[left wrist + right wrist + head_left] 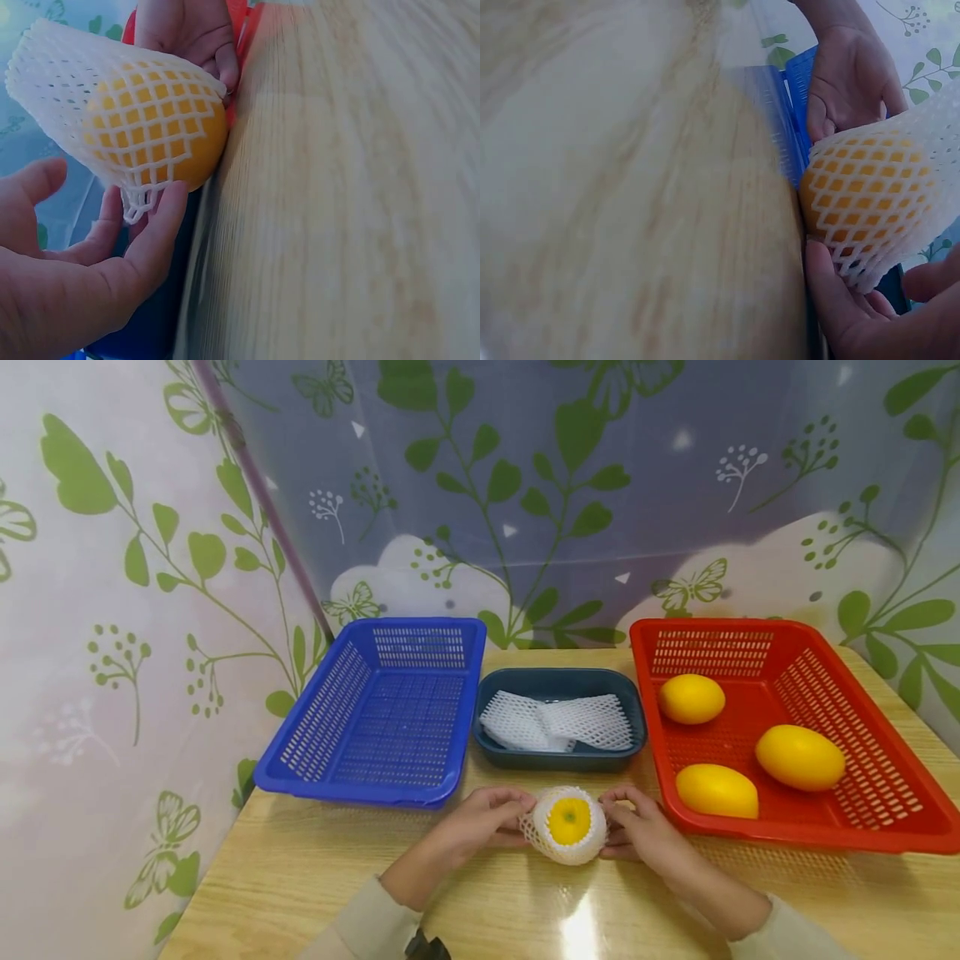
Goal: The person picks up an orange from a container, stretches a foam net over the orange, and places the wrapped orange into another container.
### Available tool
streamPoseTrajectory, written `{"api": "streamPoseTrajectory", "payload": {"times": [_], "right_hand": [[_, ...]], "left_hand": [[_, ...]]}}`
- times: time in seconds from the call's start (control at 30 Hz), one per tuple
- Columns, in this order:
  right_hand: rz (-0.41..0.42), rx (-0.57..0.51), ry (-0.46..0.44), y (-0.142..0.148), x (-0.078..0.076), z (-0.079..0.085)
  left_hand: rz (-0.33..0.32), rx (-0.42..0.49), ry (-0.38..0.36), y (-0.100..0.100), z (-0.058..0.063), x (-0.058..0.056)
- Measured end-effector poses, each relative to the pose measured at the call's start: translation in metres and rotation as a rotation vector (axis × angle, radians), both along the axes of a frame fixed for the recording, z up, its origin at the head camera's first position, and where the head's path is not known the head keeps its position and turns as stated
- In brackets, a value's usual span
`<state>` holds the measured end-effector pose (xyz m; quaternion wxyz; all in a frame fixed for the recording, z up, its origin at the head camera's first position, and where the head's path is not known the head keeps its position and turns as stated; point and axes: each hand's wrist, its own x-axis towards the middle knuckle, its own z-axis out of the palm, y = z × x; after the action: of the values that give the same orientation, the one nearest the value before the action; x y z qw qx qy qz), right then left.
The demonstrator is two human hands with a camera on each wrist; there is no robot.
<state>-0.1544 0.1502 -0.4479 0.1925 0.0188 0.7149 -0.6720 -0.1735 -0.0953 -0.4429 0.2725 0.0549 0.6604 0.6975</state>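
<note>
A yellow oval fruit stands on the wooden table with its stem end up, partly inside a white foam net. In the left wrist view the net reaches well past the fruit at its open end. My left hand holds the net's edge on the left, its thumb apart from the mesh. Opposite it, my right hand holds the edge on the right, fingertips close against the fruit. Around both hands the mesh is drawn outward to a point.
Behind the fruit stands a dark teal tray with several white foam nets in it. A blue basket is to its left. The red basket on the right contains three yellow fruits. Patterned curtains hang behind the table.
</note>
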Motion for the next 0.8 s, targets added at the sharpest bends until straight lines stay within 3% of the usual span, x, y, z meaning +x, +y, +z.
{"api": "streamPoseTrajectory", "payload": {"times": [0.13, 0.43, 0.8], "right_hand": [[0.011, -0.041, -0.060, 0.0014, 0.0012, 0.0034], [0.172, -0.202, -0.096, 0.0062, 0.0004, 0.0042], [0.101, -0.291, -0.131, 0.0030, 0.0037, 0.0063]], "left_hand": [[-0.040, 0.005, 0.015, -0.0023, 0.0012, 0.0012], [-0.042, 0.031, -0.011, 0.0026, -0.0025, 0.0033], [-0.032, 0.138, -0.032, 0.0043, -0.0016, 0.0053]]}}
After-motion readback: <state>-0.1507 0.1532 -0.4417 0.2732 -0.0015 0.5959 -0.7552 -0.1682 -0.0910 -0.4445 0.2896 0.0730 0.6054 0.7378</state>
